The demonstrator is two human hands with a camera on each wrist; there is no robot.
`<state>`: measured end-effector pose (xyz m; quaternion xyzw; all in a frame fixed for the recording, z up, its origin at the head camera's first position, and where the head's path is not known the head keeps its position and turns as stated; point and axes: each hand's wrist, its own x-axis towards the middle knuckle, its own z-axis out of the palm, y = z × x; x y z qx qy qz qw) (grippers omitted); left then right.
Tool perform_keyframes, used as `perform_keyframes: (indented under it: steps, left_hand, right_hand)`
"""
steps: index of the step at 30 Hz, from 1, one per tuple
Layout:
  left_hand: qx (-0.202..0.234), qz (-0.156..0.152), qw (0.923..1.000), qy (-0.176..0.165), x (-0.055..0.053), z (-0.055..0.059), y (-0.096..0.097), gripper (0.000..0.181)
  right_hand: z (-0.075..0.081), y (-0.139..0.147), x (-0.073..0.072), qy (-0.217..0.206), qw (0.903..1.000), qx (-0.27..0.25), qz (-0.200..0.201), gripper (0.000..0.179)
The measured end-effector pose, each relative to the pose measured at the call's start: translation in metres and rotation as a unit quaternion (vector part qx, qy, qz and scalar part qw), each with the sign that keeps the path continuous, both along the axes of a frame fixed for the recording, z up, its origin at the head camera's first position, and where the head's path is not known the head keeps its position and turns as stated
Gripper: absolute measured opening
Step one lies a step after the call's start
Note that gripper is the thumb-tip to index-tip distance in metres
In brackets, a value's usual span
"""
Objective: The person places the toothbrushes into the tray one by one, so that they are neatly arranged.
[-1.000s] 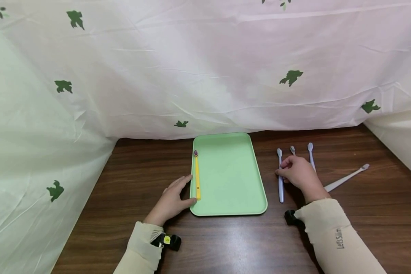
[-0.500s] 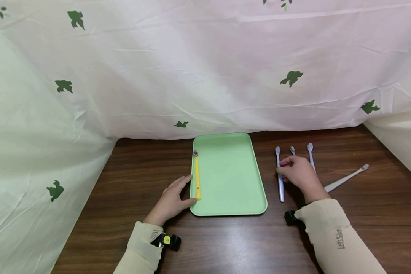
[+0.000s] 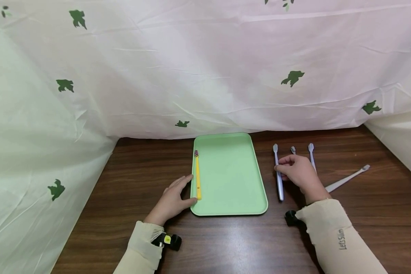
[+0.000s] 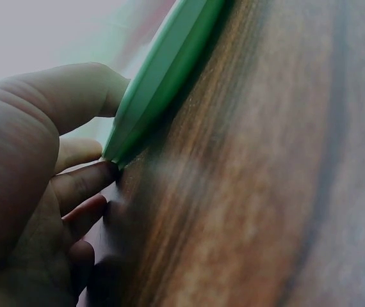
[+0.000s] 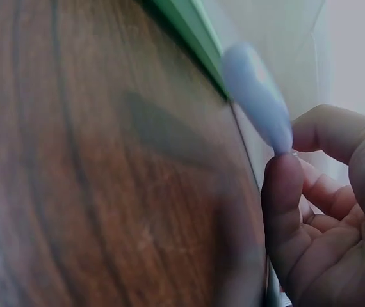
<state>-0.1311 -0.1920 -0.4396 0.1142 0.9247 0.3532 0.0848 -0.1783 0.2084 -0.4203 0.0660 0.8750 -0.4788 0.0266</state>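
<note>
My right hand [image 3: 300, 174] pinches a lavender toothbrush [image 3: 279, 186] between thumb and fingertips, right of the green tray [image 3: 229, 179]. The brush head points toward the back. In the right wrist view its handle [image 5: 256, 99] sticks out past the thumb, over a shadow on the table. At the tray's left edge, my left hand [image 3: 171, 199] rests with thumb and fingertips on the rim, fingers spread. Close up, the left wrist view has the thumb [image 4: 86, 89] against the tray's rim [image 4: 163, 77]. Inside the tray, along its left side, lies a yellow toothbrush [image 3: 198, 177].
Beyond my right hand lie a toothbrush with a grey head [image 3: 293, 150], mostly hidden, and another lavender toothbrush [image 3: 311, 154]. A white toothbrush [image 3: 347, 179] lies slanted further right. A white cloth [image 3: 212, 76] with green bird shapes borders the brown wooden table [image 3: 226, 243].
The lavender toothbrush in my right hand has shifted slightly left and back, its head tilting leftward. My left hand and the tray have stayed in place.
</note>
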Motion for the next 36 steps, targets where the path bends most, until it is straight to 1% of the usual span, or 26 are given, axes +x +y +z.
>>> perform_keyframes:
  steps: [8, 12, 23, 30, 36]
  left_hand:
    - [0.000, 0.000, 1.0000, 0.000, -0.001, 0.001, -0.001, 0.078]
    - [-0.002, 0.001, 1.0000, -0.002, -0.001, 0.003, -0.001, 0.077]
    - [0.003, -0.002, 1.0000, -0.002, -0.002, 0.005, 0.000, 0.077]
    - [0.003, -0.001, 1.0000, 0.000, -0.002, 0.003, -0.001, 0.077]
    - [0.009, 0.001, 0.9999, -0.006, -0.001, 0.001, -0.001, 0.077]
  right_hand:
    - [0.008, -0.008, 0.002, 0.001, 0.9999, -0.004, 0.013, 0.036]
    - [0.010, -0.012, 0.002, 0.001, 0.9998, -0.008, 0.020, 0.036]
    - [0.019, -0.030, 0.008, 0.000, 0.9977, -0.038, 0.057, 0.034]
    - [0.022, -0.041, 0.011, 0.002, 0.9977, -0.042, 0.054, 0.030]
    - [0.020, -0.046, 0.012, 0.007, 0.9973, -0.045, 0.057, 0.028]
